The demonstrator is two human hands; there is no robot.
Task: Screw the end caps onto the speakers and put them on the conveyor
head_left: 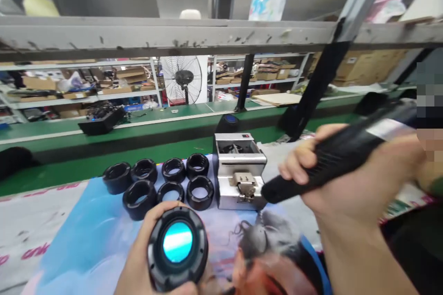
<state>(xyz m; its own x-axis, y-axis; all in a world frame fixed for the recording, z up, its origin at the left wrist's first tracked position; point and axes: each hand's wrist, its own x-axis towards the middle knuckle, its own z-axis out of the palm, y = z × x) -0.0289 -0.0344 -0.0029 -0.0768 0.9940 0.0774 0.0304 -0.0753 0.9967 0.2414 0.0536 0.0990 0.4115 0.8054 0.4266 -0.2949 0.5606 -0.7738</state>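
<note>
My left hand point(133, 262) is wrapped round a black ring-shaped lens housing point(154, 258), with a shiny blue-green lens point(177, 242) facing up at me. In my right hand point(363, 189) is a black electric screwdriver point(332, 161), slanting down to the left. Its nose is beside the front of a silver screw feeder point(242, 166); I cannot tell whether they touch. A metal outlet point(245, 185) sticks out of the feeder's front. Left of the feeder, several black rings point(138, 199) stand in two rough rows on the printed mat.
The colourful printed mat point(83, 230) covers the near bench. Behind it runs a green bench point(194, 143) with a black box of parts point(102, 120). A metal crossbar point(138, 32) and a slanted dark post point(320, 83) frame the bench. A fan point(183, 78) and loaded shelves stand farther back.
</note>
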